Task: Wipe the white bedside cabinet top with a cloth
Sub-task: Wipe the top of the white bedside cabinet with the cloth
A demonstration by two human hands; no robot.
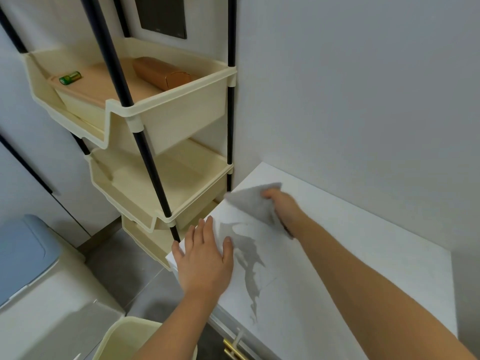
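Note:
The white bedside cabinet top (368,261) fills the lower right, set against the wall. A grey wet streak (249,253) runs across its left half toward the front edge. My right hand (285,206) grips a grey cloth (253,201) and presses it on the top near the far left corner. My left hand (205,253) lies flat with fingers spread on the cabinet's left edge, holding nothing.
A cream tiered shelf rack (161,118) on black poles stands directly left of the cabinet, with a green battery (70,78) and brown case (162,72) in its top bin. A cream bin (124,341) sits below. A gold drawer handle (231,349) shows at the cabinet front.

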